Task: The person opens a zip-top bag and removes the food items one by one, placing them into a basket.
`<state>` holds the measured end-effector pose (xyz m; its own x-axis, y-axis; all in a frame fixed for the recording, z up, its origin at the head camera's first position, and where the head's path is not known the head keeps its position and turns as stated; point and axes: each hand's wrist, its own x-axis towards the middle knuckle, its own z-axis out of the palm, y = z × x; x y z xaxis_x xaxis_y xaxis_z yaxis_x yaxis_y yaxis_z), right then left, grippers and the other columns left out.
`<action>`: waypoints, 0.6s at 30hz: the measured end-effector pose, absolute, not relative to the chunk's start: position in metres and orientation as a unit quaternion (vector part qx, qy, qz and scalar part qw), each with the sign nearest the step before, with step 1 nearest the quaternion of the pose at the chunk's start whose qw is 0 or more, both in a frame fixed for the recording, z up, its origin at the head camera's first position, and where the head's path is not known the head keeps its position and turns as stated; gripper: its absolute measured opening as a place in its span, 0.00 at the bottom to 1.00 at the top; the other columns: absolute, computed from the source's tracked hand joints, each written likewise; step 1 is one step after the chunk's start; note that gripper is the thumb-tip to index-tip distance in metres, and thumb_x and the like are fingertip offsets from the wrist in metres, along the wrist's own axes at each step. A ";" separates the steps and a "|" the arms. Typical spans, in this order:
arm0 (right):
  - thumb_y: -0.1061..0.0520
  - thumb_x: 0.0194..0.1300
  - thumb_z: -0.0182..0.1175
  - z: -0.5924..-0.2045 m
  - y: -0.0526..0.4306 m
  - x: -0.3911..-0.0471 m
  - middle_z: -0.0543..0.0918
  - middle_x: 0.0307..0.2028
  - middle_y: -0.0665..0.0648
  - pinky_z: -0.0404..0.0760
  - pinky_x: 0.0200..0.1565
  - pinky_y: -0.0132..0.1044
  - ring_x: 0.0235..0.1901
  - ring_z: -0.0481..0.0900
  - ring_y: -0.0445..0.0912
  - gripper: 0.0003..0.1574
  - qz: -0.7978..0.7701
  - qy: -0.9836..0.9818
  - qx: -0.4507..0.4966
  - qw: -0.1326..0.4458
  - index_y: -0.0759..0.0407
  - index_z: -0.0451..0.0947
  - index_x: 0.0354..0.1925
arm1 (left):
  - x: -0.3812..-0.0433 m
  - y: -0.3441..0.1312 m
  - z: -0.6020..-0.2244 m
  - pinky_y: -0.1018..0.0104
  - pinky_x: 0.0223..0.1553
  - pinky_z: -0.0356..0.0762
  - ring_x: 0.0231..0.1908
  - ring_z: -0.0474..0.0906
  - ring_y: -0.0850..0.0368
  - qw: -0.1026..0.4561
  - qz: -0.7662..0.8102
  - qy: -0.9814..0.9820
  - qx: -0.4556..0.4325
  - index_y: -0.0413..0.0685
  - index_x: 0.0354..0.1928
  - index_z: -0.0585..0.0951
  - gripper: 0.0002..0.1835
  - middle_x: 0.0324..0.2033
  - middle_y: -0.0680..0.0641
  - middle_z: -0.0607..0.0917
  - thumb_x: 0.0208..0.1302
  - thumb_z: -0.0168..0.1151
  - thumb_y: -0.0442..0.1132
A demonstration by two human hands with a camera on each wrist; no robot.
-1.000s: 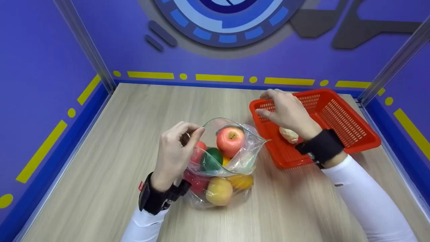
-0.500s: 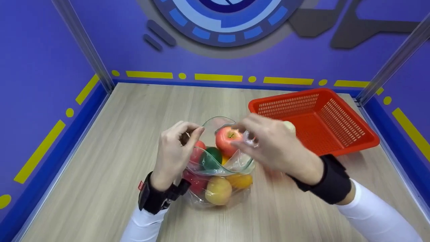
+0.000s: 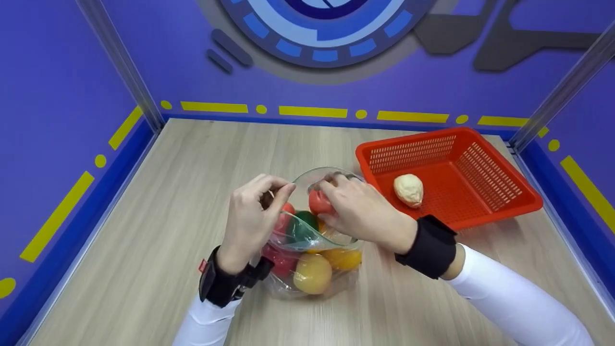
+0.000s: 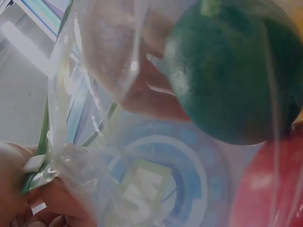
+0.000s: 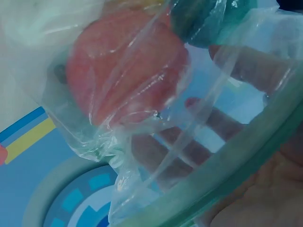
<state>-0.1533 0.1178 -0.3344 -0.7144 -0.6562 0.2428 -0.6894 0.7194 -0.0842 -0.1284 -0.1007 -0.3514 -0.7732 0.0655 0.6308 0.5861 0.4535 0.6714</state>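
My left hand [image 3: 252, 216] pinches the rim of a clear plastic zip bag [image 3: 302, 244] at its left side. The bag stands on the table with its mouth open. Inside it lie a green round fruit [image 3: 303, 226], a pale yellow fruit [image 3: 313, 274], an orange-yellow fruit [image 3: 342, 259] and several red ones. My right hand [image 3: 362, 209] reaches into the mouth over a red apple [image 3: 320, 203], which it partly covers. In the right wrist view, its fingers [image 5: 222, 120] look spread beside the apple, seen through plastic. Whether they grip it is unclear.
A red perforated basket [image 3: 521, 204] stands to the right of the bag, holding a cream-coloured, lumpy round thing [image 3: 408, 190]. Blue-purple panels [image 3: 307, 86] enclose the wooden table [image 3: 206, 154] at the back and sides.
My right hand has moved from over the basket, left and down, into the bag's mouth onto the apple. The cream-coloured thing is uncovered again. My left hand keeps its pinch on the rim.
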 end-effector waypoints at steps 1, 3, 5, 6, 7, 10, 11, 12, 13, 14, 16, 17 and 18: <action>0.48 0.62 0.78 -0.334 0.117 -0.155 0.85 0.52 0.66 0.91 0.48 0.52 0.45 0.85 0.58 0.35 0.077 -0.927 0.357 0.085 0.62 0.78 0.61 | -0.128 -0.100 -0.352 0.77 0.27 0.69 0.23 0.71 0.65 0.268 -0.483 -0.808 -0.202 0.42 0.37 0.89 0.04 0.28 0.48 0.86 0.70 0.70 0.34; 0.47 0.61 0.78 -0.335 0.116 -0.158 0.84 0.55 0.68 0.90 0.51 0.53 0.48 0.85 0.60 0.40 0.063 -0.932 0.352 0.062 0.63 0.76 0.64 | -0.129 -0.100 -0.352 0.77 0.27 0.69 0.23 0.70 0.65 0.266 -0.484 -0.808 -0.204 0.43 0.37 0.89 0.04 0.28 0.48 0.85 0.70 0.70 0.35; 0.46 0.62 0.78 -0.336 0.114 -0.161 0.82 0.57 0.68 0.88 0.55 0.54 0.50 0.84 0.61 0.43 0.043 -0.932 0.359 0.042 0.63 0.74 0.66 | -0.129 -0.100 -0.352 0.77 0.27 0.69 0.23 0.70 0.65 0.264 -0.484 -0.809 -0.203 0.43 0.37 0.89 0.04 0.28 0.48 0.85 0.71 0.70 0.35; 0.46 0.62 0.78 -0.337 0.113 -0.163 0.81 0.57 0.69 0.88 0.56 0.54 0.50 0.84 0.61 0.43 0.033 -0.929 0.367 0.038 0.63 0.73 0.67 | -0.129 -0.100 -0.353 0.77 0.27 0.69 0.24 0.70 0.65 0.264 -0.483 -0.809 -0.203 0.43 0.37 0.89 0.04 0.28 0.48 0.85 0.71 0.70 0.35; 0.47 0.62 0.77 -0.338 0.112 -0.165 0.81 0.58 0.69 0.87 0.56 0.54 0.50 0.84 0.61 0.43 0.023 -0.926 0.376 0.035 0.63 0.73 0.67 | -0.129 -0.100 -0.353 0.77 0.27 0.69 0.24 0.70 0.65 0.264 -0.482 -0.810 -0.204 0.43 0.38 0.89 0.04 0.28 0.48 0.85 0.71 0.70 0.36; 0.49 0.63 0.77 -0.341 0.108 -0.168 0.79 0.56 0.69 0.89 0.52 0.52 0.46 0.84 0.61 0.42 -0.008 -0.917 0.397 0.041 0.63 0.72 0.68 | -0.129 -0.099 -0.354 0.77 0.28 0.68 0.24 0.70 0.65 0.264 -0.476 -0.814 -0.205 0.43 0.38 0.89 0.05 0.28 0.48 0.84 0.72 0.69 0.36; 0.50 0.63 0.77 -0.343 0.107 -0.169 0.78 0.55 0.69 0.90 0.49 0.52 0.44 0.84 0.61 0.42 -0.016 -0.916 0.398 0.043 0.62 0.72 0.68 | -0.130 -0.099 -0.354 0.77 0.28 0.68 0.24 0.70 0.65 0.263 -0.473 -0.815 -0.205 0.43 0.38 0.89 0.05 0.27 0.48 0.84 0.72 0.69 0.37; 0.50 0.63 0.76 -0.344 0.105 -0.169 0.77 0.55 0.69 0.90 0.46 0.51 0.43 0.83 0.61 0.42 -0.024 -0.917 0.396 0.045 0.62 0.72 0.68 | -0.130 -0.099 -0.355 0.77 0.28 0.68 0.24 0.70 0.65 0.263 -0.471 -0.817 -0.206 0.43 0.38 0.89 0.05 0.27 0.48 0.84 0.72 0.69 0.37; 0.51 0.64 0.76 -0.346 0.104 -0.169 0.77 0.55 0.69 0.91 0.43 0.51 0.43 0.82 0.61 0.41 -0.032 -0.919 0.391 0.046 0.61 0.72 0.69 | -0.130 -0.099 -0.355 0.76 0.28 0.68 0.24 0.70 0.65 0.262 -0.469 -0.818 -0.205 0.43 0.38 0.89 0.05 0.27 0.49 0.83 0.72 0.69 0.37; 0.51 0.64 0.76 -0.347 0.102 -0.169 0.77 0.54 0.69 0.91 0.41 0.51 0.43 0.81 0.60 0.40 -0.040 -0.921 0.385 0.048 0.60 0.72 0.69 | -0.130 -0.099 -0.355 0.76 0.28 0.68 0.24 0.70 0.65 0.262 -0.467 -0.819 -0.205 0.43 0.38 0.89 0.05 0.27 0.49 0.83 0.72 0.69 0.37; 0.49 0.65 0.75 -0.351 0.100 -0.170 0.76 0.54 0.68 0.91 0.36 0.50 0.43 0.80 0.59 0.38 -0.055 -0.925 0.372 0.060 0.57 0.73 0.68 | -0.130 -0.098 -0.356 0.76 0.28 0.68 0.24 0.70 0.65 0.262 -0.465 -0.821 -0.204 0.43 0.38 0.89 0.05 0.26 0.49 0.82 0.72 0.69 0.38; 0.48 0.65 0.75 -0.353 0.100 -0.170 0.76 0.53 0.68 0.91 0.35 0.49 0.42 0.80 0.59 0.37 -0.062 -0.925 0.369 0.071 0.57 0.74 0.67 | -0.130 -0.098 -0.356 0.76 0.28 0.68 0.24 0.70 0.65 0.262 -0.464 -0.821 -0.204 0.43 0.38 0.88 0.05 0.26 0.49 0.83 0.72 0.69 0.38; 0.47 0.65 0.75 -0.356 0.099 -0.170 0.76 0.53 0.67 0.91 0.34 0.49 0.43 0.79 0.58 0.36 -0.068 -0.924 0.367 0.085 0.56 0.75 0.66 | -0.130 -0.098 -0.356 0.76 0.28 0.68 0.24 0.70 0.64 0.263 -0.464 -0.821 -0.205 0.43 0.38 0.88 0.05 0.26 0.49 0.83 0.72 0.69 0.38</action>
